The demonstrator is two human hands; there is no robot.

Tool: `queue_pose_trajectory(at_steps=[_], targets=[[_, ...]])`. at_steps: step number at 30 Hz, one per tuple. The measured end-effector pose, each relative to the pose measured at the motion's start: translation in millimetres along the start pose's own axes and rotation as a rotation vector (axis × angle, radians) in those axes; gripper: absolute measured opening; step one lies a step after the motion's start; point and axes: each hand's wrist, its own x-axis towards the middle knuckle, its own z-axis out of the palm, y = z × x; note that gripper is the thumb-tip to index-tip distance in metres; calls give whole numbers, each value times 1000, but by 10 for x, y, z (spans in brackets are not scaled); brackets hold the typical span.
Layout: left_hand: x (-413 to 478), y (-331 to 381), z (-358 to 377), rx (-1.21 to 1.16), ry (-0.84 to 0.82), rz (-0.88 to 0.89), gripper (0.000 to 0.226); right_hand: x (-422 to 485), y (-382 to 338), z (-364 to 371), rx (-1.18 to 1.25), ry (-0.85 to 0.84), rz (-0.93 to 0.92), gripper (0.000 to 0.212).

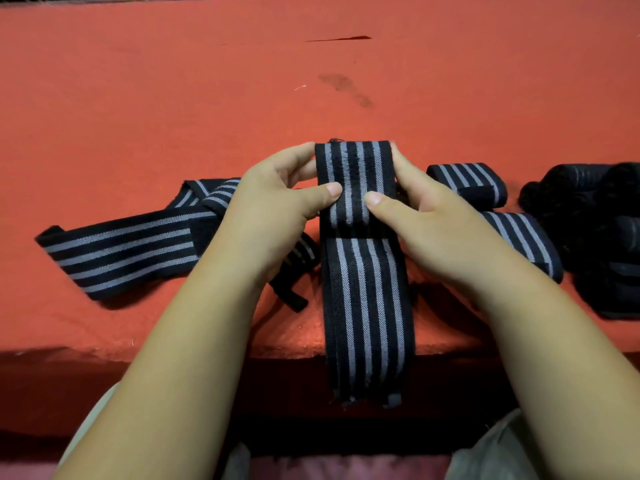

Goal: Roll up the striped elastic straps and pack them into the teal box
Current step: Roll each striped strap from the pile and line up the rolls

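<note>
Striped strap (363,289), one of at least three in view, lies mid-table. Its far end is folded over at 12 o'clock and its near end hangs off the red table (173,98) edge at 6 o'clock. The left hand (277,206) at 9 o'clock and the right hand (433,220) at 3 o'clock both grip the fold, thumbs on top and fingers curled round its sides. One loose strap (121,251) lies tangled at 9 o'clock and another strap (519,237) at 3 o'clock. Beyond that is a dark heap (595,209), too blurred to count.
</note>
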Motion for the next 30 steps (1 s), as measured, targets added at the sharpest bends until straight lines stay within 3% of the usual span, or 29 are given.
queue_pose_trajectory(at_steps=[3,4,10,16,21,25,30], targets=[[4,19,-5,-32,19,14,44,-32,0,-52,29,-68,13,30],[6,26,-6,-54,29,14,42,-46,-5,-76,45,-75,23,29],[-43,104,18,36,-33,-27,32,-51,18,-74,89,-10,64,31],[-89,234,-12,157,-105,-194,43,-14,35,75,160,77,72,35],[-97,191,-52,-79,-48,-292,30,-1,2,75,245,9,42,35],[-43,146,-91,-268,-45,-323,32,71,-44,72,596,145,98,32],[-32,156,-111,-329,-40,-314,30,26,1,92,609,15,59,34]])
